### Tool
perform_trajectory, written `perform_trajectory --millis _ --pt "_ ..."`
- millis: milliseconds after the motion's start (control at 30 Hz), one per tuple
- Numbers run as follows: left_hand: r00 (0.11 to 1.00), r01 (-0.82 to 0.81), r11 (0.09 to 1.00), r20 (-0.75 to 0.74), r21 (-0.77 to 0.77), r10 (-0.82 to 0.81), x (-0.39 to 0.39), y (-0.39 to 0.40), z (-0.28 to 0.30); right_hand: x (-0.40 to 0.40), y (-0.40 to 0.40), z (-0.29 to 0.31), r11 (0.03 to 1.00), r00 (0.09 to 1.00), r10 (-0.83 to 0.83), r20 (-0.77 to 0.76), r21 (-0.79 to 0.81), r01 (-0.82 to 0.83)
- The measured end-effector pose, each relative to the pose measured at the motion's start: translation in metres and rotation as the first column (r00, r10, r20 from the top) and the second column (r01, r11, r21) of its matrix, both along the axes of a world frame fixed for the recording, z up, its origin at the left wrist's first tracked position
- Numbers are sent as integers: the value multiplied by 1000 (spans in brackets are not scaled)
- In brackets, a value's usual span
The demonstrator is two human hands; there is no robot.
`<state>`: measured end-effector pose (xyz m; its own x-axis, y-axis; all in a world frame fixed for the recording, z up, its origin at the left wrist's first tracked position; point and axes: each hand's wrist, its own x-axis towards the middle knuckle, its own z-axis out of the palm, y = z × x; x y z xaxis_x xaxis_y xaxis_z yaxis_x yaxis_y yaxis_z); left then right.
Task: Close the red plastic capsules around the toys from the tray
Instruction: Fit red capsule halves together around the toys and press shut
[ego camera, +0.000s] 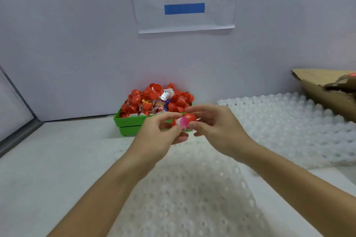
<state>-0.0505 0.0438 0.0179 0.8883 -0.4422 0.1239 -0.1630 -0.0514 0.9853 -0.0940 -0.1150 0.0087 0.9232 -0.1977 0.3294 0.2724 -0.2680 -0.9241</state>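
A: Hands?
B: Left hand (pixel 163 131) and right hand (pixel 215 123) each pinch one side of a red capsule (pixel 189 118), pink toy (pixel 184 122) showing in the gap, likely lining the halves up.
A: Where?
B: Mid-air, just before the green tray (pixel 127 124).

white table (pixel 48 169), green tray (pixel 128 121), foam sheets (pixel 289 121), cardboard (pixel 323 90)
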Motion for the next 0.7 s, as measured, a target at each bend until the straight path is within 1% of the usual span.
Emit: perform_trajectory --millis 33,100,167,233,333,433,500,533,600,633,700 --pt "1000 -2 1000 10 -11 2 14 -2 6 14 -2 6 1000 1000 15 -8 16 -15" --pt "997 -15 1000 76 20 14 40 -6 14 40 -5 15 1000 1000 19 -9 -3 -19" --pt "976 -80 992 212 100 57 69 -11 20 69 -8 23 999 1000 1 -4 -50 -1" --pt "929 -151 968 365 201 69 99 -17 26 97 -13 32 990 999 -35 14 -134 37" --pt "851 -203 933 524 296 19 142 -21 36 137 -25 44 962 996 -47 72 -264 64" --pt "732 -269 889 679 371 -62 176 -21 44 169 -36 51 912 992 -44 122 -400 90" --pt "647 -282 856 745 433 -164 192 -20 47 184 -41 54 846 986 -6 167 -525 94" --pt "607 -290 828 761 480 -228 198 -19 47 189 -42 55 794 982 29 188 -602 92" --pt "534 -323 771 778 549 -330 207 -18 46 196 -45 54 658 969 98 225 -745 106" --pt "499 -342 759 791 554 -353 210 -18 46 199 -47 54 601 963 122 240 -790 121" --pt "439 -361 753 813 550 -383 214 -17 45 201 -50 53 518 955 160 248 -845 133"
